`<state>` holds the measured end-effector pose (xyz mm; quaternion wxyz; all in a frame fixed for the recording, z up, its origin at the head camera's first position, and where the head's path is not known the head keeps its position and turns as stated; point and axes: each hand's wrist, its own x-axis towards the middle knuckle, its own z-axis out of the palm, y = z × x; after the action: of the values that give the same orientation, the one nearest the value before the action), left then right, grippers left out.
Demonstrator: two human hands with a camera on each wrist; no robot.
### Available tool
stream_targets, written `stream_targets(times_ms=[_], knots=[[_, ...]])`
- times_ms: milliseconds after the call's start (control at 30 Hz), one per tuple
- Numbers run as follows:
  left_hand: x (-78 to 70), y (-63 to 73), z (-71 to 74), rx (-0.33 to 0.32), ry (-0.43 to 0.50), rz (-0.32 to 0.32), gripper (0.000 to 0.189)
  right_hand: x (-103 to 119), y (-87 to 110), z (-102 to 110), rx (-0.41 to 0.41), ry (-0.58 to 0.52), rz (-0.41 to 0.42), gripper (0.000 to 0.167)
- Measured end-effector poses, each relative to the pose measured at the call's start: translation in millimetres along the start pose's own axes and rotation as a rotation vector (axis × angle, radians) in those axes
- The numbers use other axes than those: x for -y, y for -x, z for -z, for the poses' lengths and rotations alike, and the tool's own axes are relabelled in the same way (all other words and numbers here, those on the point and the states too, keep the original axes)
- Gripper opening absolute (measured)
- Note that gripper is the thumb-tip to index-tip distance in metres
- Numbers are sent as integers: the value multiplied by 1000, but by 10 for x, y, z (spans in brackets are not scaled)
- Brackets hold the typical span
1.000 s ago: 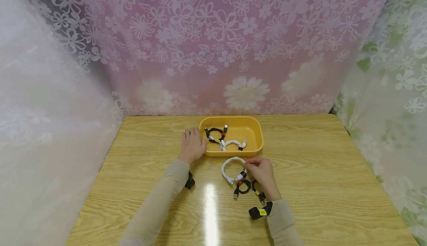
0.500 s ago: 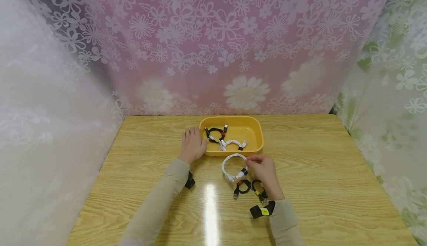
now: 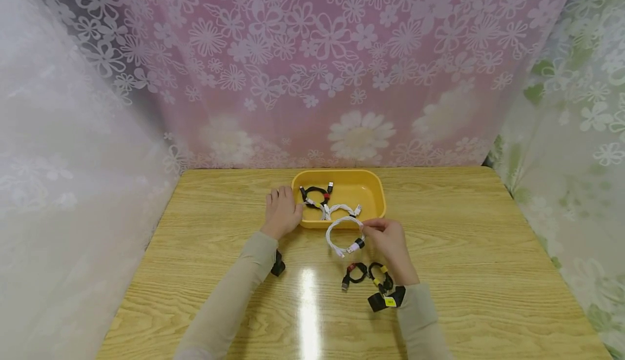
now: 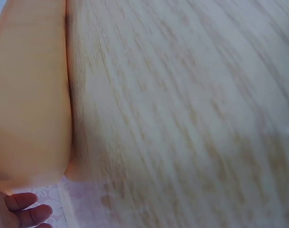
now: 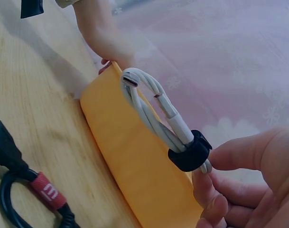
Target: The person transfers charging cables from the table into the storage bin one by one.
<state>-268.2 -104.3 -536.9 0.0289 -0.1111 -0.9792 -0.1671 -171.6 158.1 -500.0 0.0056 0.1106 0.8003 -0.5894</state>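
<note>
My right hand (image 3: 390,239) pinches a coiled white USB cable (image 3: 328,235) between thumb and fingertips, close by the black strap (image 5: 191,151) that binds it. In the head view the coil overlaps the near rim of a yellow bin (image 3: 375,197). At the bin's left end rests my left hand (image 3: 282,212), its thumb at the rim and its fingers along the outside. Inside the bin lie a black coiled cable (image 3: 316,190) with a red tie and white coiled cables (image 3: 342,208). The left wrist view shows fingertips (image 4: 35,214) beyond the bin's wall (image 4: 30,104).
On the wooden table (image 3: 205,306), in front of the bin, lie a black cable with a red tie (image 3: 356,274) and a black cable with yellow ties (image 3: 383,277). Behind the table hangs a pink flowered curtain (image 3: 303,78), with pale curtains at both sides.
My right hand has lifted the white cable away from the table cables and toward the bin's near rim. The left hand and the bin have stayed put.
</note>
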Motion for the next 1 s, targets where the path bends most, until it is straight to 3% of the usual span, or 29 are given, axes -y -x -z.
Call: stream_targets(times_ms=[333, 1000], knots=[[3, -5, -3, -1, -3, 8, 26, 104, -94, 58, 0, 70, 79, 19], [-21, 10, 12, 18, -14, -9, 34, 239, -419, 104, -13, 78, 52, 26]])
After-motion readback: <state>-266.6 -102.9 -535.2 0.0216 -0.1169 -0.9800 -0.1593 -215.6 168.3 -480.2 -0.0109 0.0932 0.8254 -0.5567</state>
